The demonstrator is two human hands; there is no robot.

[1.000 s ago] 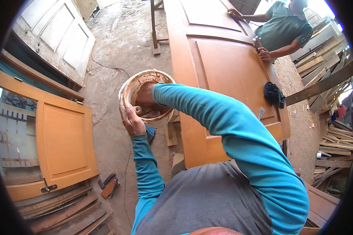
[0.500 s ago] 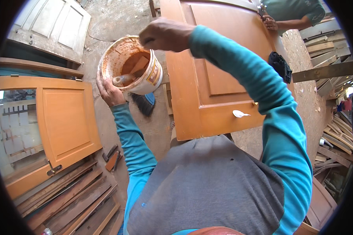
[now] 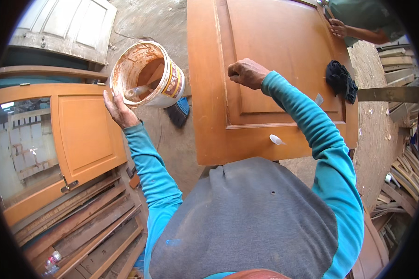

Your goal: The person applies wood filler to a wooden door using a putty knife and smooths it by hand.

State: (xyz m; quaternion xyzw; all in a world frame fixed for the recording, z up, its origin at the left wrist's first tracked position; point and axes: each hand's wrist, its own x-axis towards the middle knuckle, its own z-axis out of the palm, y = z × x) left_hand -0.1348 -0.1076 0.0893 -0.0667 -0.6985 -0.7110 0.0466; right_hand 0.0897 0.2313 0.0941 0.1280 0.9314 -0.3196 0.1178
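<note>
**Door panel coated, hand working near centre**

Left hand (image 3: 120, 108) cups the stained bucket (image 3: 146, 74) from below, upper left of frame; a stick rests inside. Right hand (image 3: 246, 73) curled closed on the orange-brown door (image 3: 274, 116), upper centre; what it grips cannot be told. Door looks evenly coloured throughout; untreated areas cannot be made out.

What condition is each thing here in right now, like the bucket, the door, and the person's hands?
Bucket: tilted, stained orange-brown inside, held up by left hand.
Right hand: closed, pressed on wooden door.
Wooden door: lying flat, coated orange-brown.
Black cloth: crumpled on door.
</note>
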